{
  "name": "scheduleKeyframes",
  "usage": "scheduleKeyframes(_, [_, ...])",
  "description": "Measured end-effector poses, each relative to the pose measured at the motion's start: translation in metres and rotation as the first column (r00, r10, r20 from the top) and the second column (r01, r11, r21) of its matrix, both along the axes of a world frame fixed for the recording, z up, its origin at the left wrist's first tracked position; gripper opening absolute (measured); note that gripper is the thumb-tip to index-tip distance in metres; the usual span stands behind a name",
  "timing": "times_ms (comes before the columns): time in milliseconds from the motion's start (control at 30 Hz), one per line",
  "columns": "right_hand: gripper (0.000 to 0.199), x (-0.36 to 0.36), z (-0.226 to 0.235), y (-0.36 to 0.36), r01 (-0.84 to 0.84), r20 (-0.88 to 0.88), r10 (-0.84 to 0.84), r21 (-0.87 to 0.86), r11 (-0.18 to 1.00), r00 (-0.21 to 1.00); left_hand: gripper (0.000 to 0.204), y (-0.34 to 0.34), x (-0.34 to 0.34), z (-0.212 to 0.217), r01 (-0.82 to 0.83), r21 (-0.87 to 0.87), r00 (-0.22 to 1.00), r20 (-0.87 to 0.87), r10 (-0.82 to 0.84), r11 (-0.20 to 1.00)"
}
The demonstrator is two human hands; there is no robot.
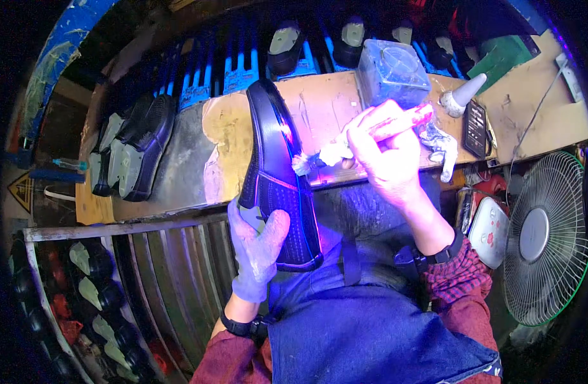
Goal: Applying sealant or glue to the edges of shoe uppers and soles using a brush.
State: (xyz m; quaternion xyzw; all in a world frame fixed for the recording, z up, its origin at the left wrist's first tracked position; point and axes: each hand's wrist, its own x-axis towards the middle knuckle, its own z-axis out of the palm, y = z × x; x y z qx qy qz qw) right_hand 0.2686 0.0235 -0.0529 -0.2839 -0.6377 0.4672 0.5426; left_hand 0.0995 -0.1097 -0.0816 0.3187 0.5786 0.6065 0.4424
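Black shoe (276, 173) stands on edge, toe end up toward the far rim of the surface (326, 109), heel end down over the lap. Sole rim faces right, lit pink-violet along the seam.

Left hand (258, 246), gloved, grip closed around the heel end, thumb across the perforated upper.

Right hand (386, 150), bare, grip pinched on a small brush (322, 157); bristles touch the sole edge about mid-length.

Surface is a stained board, near edge running just behind the brush. Bare patch left of the shoe. Right side is crowded: translucent blue-grey container (391, 70) just behind the right hand, crumpled rag (442, 147) beside it, white cone nozzle (463, 95), dark flat remote-like device (476, 128) near the right end.

Pair of dark shoes (137, 150) lies sole-up on the lower ledge at left, well apart from the work. More shoes in the blue rack (243, 64) beyond the far edge, and in the shelf rack (92, 294) lower left.

Fan (546, 237) stands right, near the right elbow. Blue apron (370, 326) covers the lap.
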Motion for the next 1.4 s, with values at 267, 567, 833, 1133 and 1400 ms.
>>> scheduleKeyframes(267, [0.016, -0.005, -0.015, -0.027, -0.083, -0.148, 0.049, -0.237, 0.968, 0.988, 0.053, 0.016, -0.001, -0.003, -0.054, 0.055, 0.993, 0.108, 0.048, 0.997])
scheduleKeyframes(567, [0.020, 0.018, -0.017, -0.024, -0.255, -0.107, 0.250, -0.042, 0.966, 0.962, 0.042, 0.048, -0.024, 0.022, -0.081, 0.083, 0.995, 0.060, 0.076, 0.993])
scheduleKeyframes(833, [0.017, 0.076, -0.012, 0.007, 0.213, -0.022, -0.224, -0.227, 0.950, 0.974, 0.058, 0.219, -0.112, 0.028, -0.049, -0.189, 0.473, -0.869, -0.143, 0.981])
scheduleKeyframes(1133, [0.018, 0.080, -0.018, 0.028, 0.324, 0.003, -0.331, -0.215, 0.921, 0.944, 0.055, 0.344, -0.135, 0.016, -0.250, -0.446, 0.044, -0.892, -0.450, 0.860])
scheduleKeyframes(1400, [0.012, 0.100, -0.029, 0.028, 0.336, 0.040, -0.335, -0.203, 0.920, 0.941, 0.077, 0.219, -0.227, 0.066, -0.266, -0.325, -0.125, -0.922, -0.366, 0.908])
